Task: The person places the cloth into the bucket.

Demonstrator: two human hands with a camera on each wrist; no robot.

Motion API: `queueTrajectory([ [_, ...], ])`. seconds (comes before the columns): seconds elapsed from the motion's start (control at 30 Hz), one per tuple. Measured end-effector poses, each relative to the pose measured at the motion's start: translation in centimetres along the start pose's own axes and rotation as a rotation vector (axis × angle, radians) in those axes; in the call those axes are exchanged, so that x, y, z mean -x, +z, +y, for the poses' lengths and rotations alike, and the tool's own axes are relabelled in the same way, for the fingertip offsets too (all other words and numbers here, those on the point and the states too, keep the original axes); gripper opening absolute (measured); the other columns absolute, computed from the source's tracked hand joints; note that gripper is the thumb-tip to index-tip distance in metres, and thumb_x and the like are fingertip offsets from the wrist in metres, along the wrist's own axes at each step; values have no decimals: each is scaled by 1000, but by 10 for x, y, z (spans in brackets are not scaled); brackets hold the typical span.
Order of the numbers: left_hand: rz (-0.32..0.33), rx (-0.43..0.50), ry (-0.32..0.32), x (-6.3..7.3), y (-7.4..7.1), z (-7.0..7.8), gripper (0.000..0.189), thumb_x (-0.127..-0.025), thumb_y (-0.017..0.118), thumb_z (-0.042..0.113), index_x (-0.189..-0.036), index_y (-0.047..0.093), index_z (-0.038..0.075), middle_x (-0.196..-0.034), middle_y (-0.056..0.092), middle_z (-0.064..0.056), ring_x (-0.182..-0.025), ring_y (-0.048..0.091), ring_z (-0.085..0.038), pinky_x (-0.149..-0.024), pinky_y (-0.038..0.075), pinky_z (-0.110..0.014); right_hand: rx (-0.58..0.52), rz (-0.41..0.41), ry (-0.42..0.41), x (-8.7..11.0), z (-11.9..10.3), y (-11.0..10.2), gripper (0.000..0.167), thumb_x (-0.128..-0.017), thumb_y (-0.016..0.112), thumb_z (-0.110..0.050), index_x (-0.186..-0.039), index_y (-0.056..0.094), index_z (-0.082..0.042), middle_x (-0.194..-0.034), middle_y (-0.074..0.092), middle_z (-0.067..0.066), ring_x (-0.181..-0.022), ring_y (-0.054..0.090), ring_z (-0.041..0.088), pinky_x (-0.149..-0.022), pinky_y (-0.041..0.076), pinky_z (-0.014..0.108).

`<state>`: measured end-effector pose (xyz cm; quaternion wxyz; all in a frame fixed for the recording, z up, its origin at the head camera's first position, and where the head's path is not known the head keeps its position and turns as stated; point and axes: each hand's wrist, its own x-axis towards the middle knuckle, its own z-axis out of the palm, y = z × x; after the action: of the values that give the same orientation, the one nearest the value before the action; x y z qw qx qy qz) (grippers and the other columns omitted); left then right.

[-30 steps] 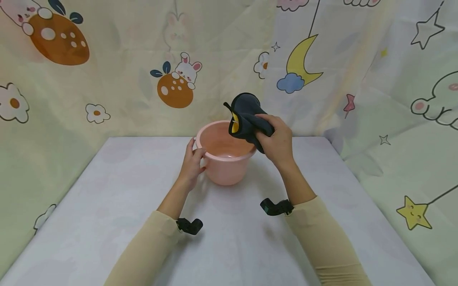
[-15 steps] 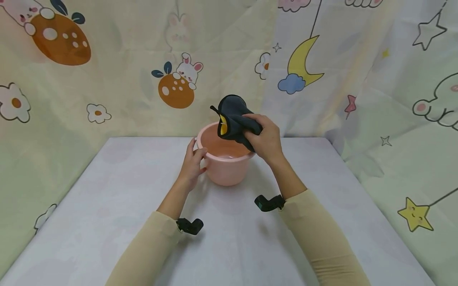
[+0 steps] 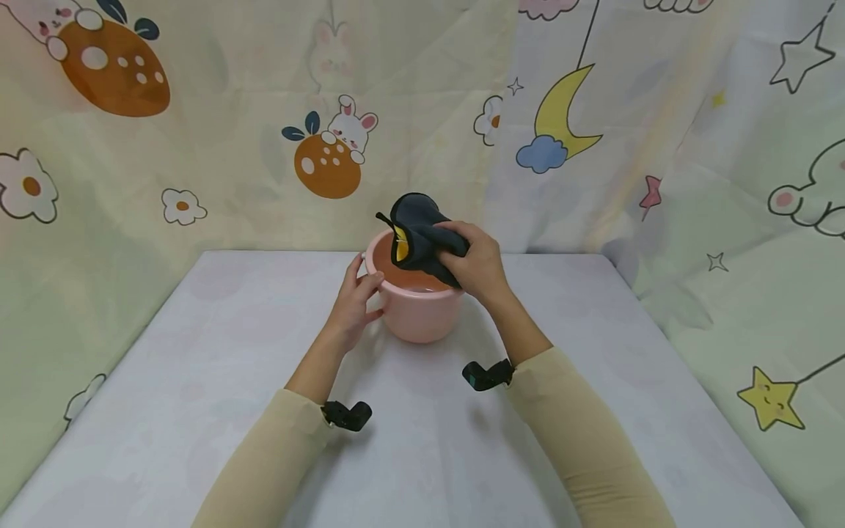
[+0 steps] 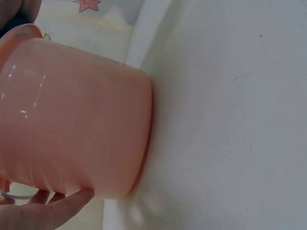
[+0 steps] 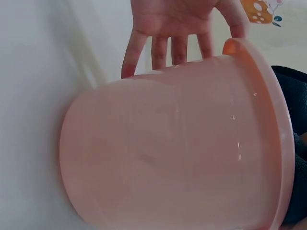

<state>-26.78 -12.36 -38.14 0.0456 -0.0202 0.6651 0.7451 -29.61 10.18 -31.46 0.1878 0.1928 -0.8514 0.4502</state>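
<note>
A pink plastic bucket (image 3: 421, 314) stands upright on the white table. My left hand (image 3: 353, 301) rests against its left side, with the thumb at the rim and the other fingers spread along the outer wall. In the right wrist view these fingers (image 5: 179, 50) look nearly straight. My right hand (image 3: 477, 262) grips a folded dark navy cloth (image 3: 422, 233) with black edging and a yellow inner side. The cloth is over the bucket's mouth and hides part of the far rim. In the left wrist view only a dark bit of the cloth (image 4: 13, 25) shows beyond the rim.
The white-covered table (image 3: 218, 352) ends at a patterned cloth backdrop (image 3: 251, 147) behind and at the sides. A black wrist camera (image 3: 348, 416) sits on the left wrist, another wrist camera (image 3: 487, 375) on the right.
My right hand has moved left and lowered with the cloth, from above the bucket's right rim to over its opening. The left hand and the bucket stay in place.
</note>
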Motion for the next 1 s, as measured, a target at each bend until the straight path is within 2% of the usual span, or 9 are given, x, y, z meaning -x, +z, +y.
queueTrajectory([
  [0.17, -5, -13, 14, -1, 0, -1, 79, -102, 54, 39, -166, 9, 35, -168, 29, -6, -153, 33, -29, -114, 40, -63, 73, -35, -28, -3, 6, 4, 37, -90, 74, -6, -127, 72, -11, -131, 68, 16, -126, 62, 34, -111, 48, 48],
  [0.33, -7, -8, 19, -1, 0, -1, 80, -102, 55, 40, -167, 8, 34, -168, 29, -7, -153, 32, -30, -114, 40, -64, 170, -135, -41, -7, 6, 5, 37, -92, 72, -10, -129, 71, -12, -128, 69, 14, -124, 63, 33, -109, 49, 49],
  [0.47, -4, 4, 18, 1, 1, 1, 80, -102, 54, 37, -167, 7, 33, -167, 30, -10, -153, 31, -31, -114, 40, -64, 246, -224, -16, -10, 2, 5, 39, -92, 71, -11, -131, 70, -14, -132, 68, 13, -125, 61, 32, -110, 48, 50],
  [0.6, -13, 3, 27, 1, 1, 1, 78, -103, 52, 38, -167, 7, 34, -170, 26, -7, -155, 30, -31, -115, 39, -64, 308, -283, 14, -14, 1, 7, 40, -94, 70, -14, -133, 68, -15, -136, 66, 12, -130, 59, 32, -114, 45, 50],
  [0.83, -31, 5, 28, 1, 0, -2, 77, -104, 52, 39, -167, 7, 34, -171, 22, -4, -156, 29, -30, -115, 38, -65, 331, -300, 64, -13, 0, 8, 38, -95, 70, -15, -133, 67, -16, -137, 66, 10, -131, 59, 31, -114, 44, 51],
  [1.0, -29, 5, 31, 2, 0, -3, 77, -104, 52, 40, -167, 8, 35, -171, 22, -5, -155, 30, -30, -116, 38, -65, 341, -294, 53, -13, 0, 9, 38, -94, 70, -15, -132, 68, -17, -137, 67, 9, -130, 59, 31, -114, 45, 51],
])
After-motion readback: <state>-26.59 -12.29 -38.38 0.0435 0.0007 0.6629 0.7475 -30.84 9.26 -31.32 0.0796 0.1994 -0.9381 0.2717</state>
